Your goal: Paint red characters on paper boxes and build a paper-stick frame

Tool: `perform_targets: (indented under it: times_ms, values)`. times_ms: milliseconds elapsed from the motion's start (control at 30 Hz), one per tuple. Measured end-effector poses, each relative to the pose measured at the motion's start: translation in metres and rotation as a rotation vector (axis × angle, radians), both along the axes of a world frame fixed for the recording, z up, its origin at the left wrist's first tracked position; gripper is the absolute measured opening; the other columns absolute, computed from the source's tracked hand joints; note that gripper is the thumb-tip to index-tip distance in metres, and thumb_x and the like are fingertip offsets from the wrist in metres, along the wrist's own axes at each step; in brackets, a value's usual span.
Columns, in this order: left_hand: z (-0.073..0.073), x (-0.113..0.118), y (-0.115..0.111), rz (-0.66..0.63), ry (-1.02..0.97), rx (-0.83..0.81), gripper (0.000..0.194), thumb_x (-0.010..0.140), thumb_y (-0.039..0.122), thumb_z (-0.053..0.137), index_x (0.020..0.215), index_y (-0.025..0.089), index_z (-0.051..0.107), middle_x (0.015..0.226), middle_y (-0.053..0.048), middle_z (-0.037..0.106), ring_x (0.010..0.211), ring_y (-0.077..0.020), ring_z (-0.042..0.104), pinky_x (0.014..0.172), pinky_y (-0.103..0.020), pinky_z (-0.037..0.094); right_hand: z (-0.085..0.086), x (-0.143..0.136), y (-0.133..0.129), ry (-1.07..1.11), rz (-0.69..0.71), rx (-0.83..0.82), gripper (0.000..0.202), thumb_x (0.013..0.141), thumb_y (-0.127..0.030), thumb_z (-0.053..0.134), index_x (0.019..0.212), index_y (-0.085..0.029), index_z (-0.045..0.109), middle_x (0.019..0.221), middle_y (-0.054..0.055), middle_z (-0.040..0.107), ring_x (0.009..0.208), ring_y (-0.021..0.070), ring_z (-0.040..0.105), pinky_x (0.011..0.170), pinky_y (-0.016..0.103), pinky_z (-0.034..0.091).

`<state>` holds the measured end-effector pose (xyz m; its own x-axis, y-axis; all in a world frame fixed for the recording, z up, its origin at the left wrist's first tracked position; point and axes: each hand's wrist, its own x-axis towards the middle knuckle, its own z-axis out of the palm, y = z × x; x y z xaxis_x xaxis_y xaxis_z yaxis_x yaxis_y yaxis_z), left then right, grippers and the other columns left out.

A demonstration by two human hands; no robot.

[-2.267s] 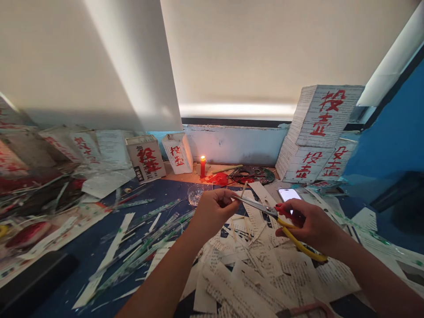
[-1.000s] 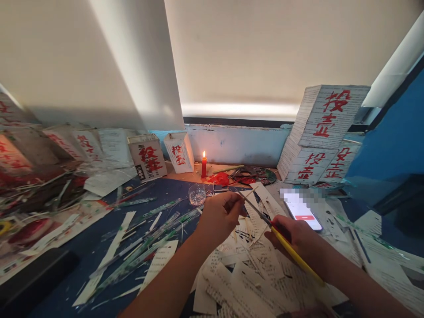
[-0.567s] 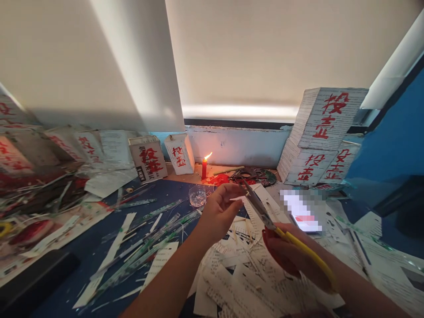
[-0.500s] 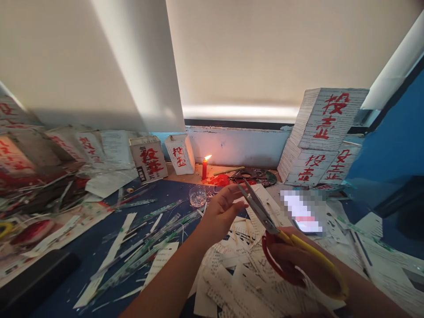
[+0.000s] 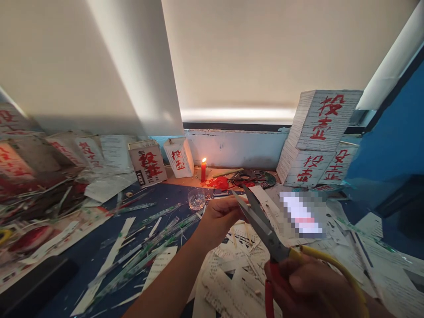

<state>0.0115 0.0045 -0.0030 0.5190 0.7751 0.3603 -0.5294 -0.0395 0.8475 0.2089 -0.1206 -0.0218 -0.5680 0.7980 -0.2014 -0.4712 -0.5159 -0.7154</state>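
My right hand [image 5: 304, 278] is wrapped round the red and yellow handles of a pair of scissors [image 5: 265, 223]. The blades are parted and point up and left, their tips beside the fingers of my left hand [image 5: 220, 218]. Those left fingers are pinched together near the blades; whatever they hold is too small to make out. Beneath both hands lies a heap of printed paper strips [image 5: 232, 282]. A lit red candle [image 5: 203, 171] stands upright behind them, and a small clear dish [image 5: 196, 199] sits left of my left hand.
Paper boxes with red characters stand at the back left [image 5: 147, 163] and in a stack at the right [image 5: 326, 119]. Clear and green plastic strips [image 5: 155, 243] lie on the blue surface. A blurred bright phone [image 5: 301, 214] is at the right, a black object [image 5: 36, 282] at lower left.
The scissors have come lower and nearer with my right hand, and their blades are spread wider. My left hand has shifted slightly down, its fingers closer together. The candle flame stands more upright.
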Motion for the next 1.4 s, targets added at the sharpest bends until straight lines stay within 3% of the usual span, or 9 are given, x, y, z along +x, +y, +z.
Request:
perform_targets:
  times_ms: [200, 400, 633, 800, 900, 1000, 1167, 1267, 1400]
  values:
    - [0.002, 0.002, -0.003, 0.001, 0.074, 0.121, 0.014, 0.087, 0.02, 0.073, 0.098, 0.021, 0.082, 0.091, -0.008, 0.071, 0.069, -0.0129, 0.063, 0.066, -0.026, 0.053, -0.004, 0.007, -0.003, -0.084, 0.144, 0.04, 0.047, 0.081, -0.068, 0.059, 0.068, -0.023, 0.056, 0.042, -0.005, 0.041, 0.035, 0.0097, 0.036, 0.037, 0.02, 0.036]
    - [0.006, 0.001, -0.005, 0.006, 0.061, 0.149, 0.016, 0.089, 0.015, 0.069, 0.095, 0.022, 0.083, 0.083, -0.005, 0.068, 0.067, -0.0108, 0.061, 0.064, -0.024, 0.051, -0.004, 0.005, -0.004, -0.153, -0.046, 0.055, 0.037, 0.08, -0.058, 0.066, 0.066, -0.026, 0.054, 0.047, -0.004, 0.042, 0.043, 0.0135, 0.04, 0.045, 0.026, 0.045]
    - [0.009, -0.003, -0.007, -0.004, 0.096, 0.164, 0.017, 0.091, 0.016, 0.068, 0.098, 0.021, 0.082, 0.081, -0.005, 0.067, 0.068, -0.0115, 0.06, 0.064, -0.025, 0.05, 0.009, -0.004, 0.004, -0.033, 0.136, 0.09, 0.044, 0.082, -0.058, 0.058, 0.06, -0.021, 0.05, 0.042, -0.006, 0.039, 0.036, 0.0069, 0.032, 0.038, 0.016, 0.03]
    - [0.007, -0.001, -0.003, 0.039, 0.062, 0.087, 0.012, 0.087, 0.022, 0.072, 0.094, 0.019, 0.082, 0.076, -0.005, 0.067, 0.066, -0.0118, 0.059, 0.063, -0.026, 0.05, 0.02, -0.005, 0.003, -0.1, 0.161, 0.1, 0.059, 0.071, -0.079, 0.054, 0.067, -0.02, 0.056, 0.053, -0.002, 0.046, 0.045, 0.0104, 0.04, 0.049, 0.023, 0.042]
    - [0.004, -0.001, 0.002, 0.165, 0.037, 0.017, 0.011, 0.084, 0.027, 0.076, 0.09, 0.019, 0.081, 0.073, -0.003, 0.068, 0.062, -0.0102, 0.058, 0.062, -0.025, 0.049, 0.023, 0.001, 0.005, -0.327, -0.005, 0.246, 0.065, 0.075, -0.085, 0.042, 0.068, -0.022, 0.056, 0.054, 0.001, 0.046, 0.05, 0.0166, 0.048, 0.054, 0.031, 0.048]
    - [0.0, -0.003, 0.007, 0.341, 0.04, -0.023, 0.009, 0.082, 0.025, 0.077, 0.089, 0.021, 0.08, 0.073, -0.002, 0.069, 0.058, -0.0083, 0.056, 0.06, -0.023, 0.048, 0.022, 0.011, 0.012, -0.547, -0.156, 0.375, 0.05, 0.082, -0.075, 0.047, 0.075, -0.026, 0.059, 0.065, 0.005, 0.054, 0.061, 0.0235, 0.055, 0.057, 0.037, 0.049]
    - [-0.001, -0.003, 0.006, 0.463, 0.096, 0.021, 0.009, 0.084, 0.026, 0.073, 0.089, 0.021, 0.079, 0.064, 0.002, 0.064, 0.054, -0.0069, 0.052, 0.055, -0.021, 0.044, 0.017, 0.021, 0.028, -0.901, -0.336, 0.53, 0.042, 0.09, -0.067, 0.05, 0.101, -0.026, 0.055, 0.094, 0.006, 0.059, 0.085, 0.0235, 0.054, 0.07, 0.035, 0.049]
    - [0.004, -0.001, 0.0, 0.447, 0.131, 0.049, 0.01, 0.085, 0.026, 0.071, 0.088, 0.02, 0.078, 0.062, 0.002, 0.062, 0.055, -0.0076, 0.052, 0.056, -0.022, 0.045, 0.02, 0.018, 0.033, -1.16, -0.296, 0.638, 0.038, 0.095, -0.062, 0.047, 0.1, -0.025, 0.05, 0.094, 0.003, 0.056, 0.082, 0.0198, 0.05, 0.071, 0.032, 0.046]
    - [0.01, 0.001, -0.007, 0.397, 0.18, 0.042, 0.012, 0.085, 0.027, 0.071, 0.086, 0.017, 0.077, 0.062, 0.001, 0.061, 0.057, -0.0091, 0.052, 0.056, -0.023, 0.046, 0.029, 0.011, 0.032, -1.219, -0.215, 0.706, 0.033, 0.097, -0.056, 0.05, 0.093, -0.023, 0.048, 0.086, 0.0, 0.052, 0.075, 0.0164, 0.046, 0.067, 0.028, 0.042]
